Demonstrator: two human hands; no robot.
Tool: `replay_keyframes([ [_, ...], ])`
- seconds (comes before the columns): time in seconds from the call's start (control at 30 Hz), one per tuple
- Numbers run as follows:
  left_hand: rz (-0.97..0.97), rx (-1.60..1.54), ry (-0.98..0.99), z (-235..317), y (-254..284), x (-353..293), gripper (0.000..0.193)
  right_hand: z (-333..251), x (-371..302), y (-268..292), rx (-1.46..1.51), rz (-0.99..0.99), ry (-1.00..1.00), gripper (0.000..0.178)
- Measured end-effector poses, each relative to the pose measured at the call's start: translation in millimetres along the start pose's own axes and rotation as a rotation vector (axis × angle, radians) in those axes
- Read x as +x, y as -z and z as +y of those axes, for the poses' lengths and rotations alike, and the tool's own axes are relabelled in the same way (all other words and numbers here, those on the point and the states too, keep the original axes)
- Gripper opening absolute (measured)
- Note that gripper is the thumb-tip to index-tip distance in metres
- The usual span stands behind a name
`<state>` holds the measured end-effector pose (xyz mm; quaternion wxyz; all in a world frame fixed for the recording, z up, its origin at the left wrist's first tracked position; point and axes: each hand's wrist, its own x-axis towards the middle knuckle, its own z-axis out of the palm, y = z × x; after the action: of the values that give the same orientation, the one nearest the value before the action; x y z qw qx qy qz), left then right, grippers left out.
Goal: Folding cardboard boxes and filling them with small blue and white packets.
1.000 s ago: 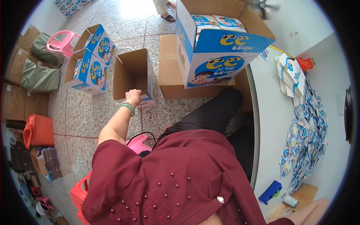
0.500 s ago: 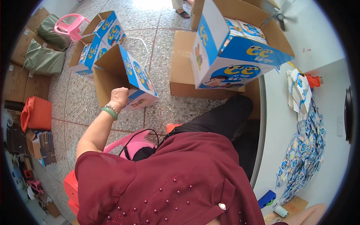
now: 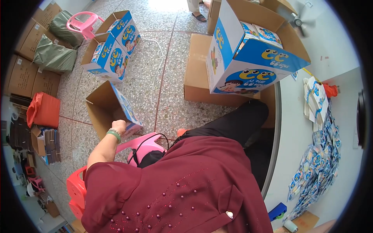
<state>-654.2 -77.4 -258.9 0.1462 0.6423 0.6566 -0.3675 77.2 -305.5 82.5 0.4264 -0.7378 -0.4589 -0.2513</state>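
My left hand [image 3: 119,126] is closed on the near edge of an open blue-and-white printed carton [image 3: 99,106]. That carton stands on the speckled floor to my left, its flaps up, and no contents show in the part of its inside I can see. Only a sliver of my right arm [image 3: 324,226] shows at the lower right rim; the hand itself is outside the picture. Farther off on the left, two matching cartons [image 3: 116,52] hold printed packs. A larger carton of the same print [image 3: 248,72], also holding packs, rests on a brown box [image 3: 194,73] in front of me.
A pink chair [image 3: 149,143] and a red stool [image 3: 75,190] are close by. On the right, a white table [image 3: 283,163] bears a heap of small packets [image 3: 316,167] and a blue tape dispenser [image 3: 278,211]. A fan [image 3: 298,22] stands beyond. Brown boxes [image 3: 23,75] line the left.
My left hand has drawn the open carton nearer to me and to the left, away from the two filled cartons. My right forearm has mostly slipped out of the lower right corner.
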Motion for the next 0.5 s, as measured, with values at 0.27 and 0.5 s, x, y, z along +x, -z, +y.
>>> replay_keyframes([
  [0.27,0.112,0.156,-0.201,25.0,72.5,23.3,0.022,4.1,15.5,17.7,-0.03,0.15,0.106,0.015],
  [0.5,0.382,0.057,-0.581,119.7,161.9,29.5,0.019,5.7,38.8,29.9,-0.059,0.296,0.214,0.016],
])
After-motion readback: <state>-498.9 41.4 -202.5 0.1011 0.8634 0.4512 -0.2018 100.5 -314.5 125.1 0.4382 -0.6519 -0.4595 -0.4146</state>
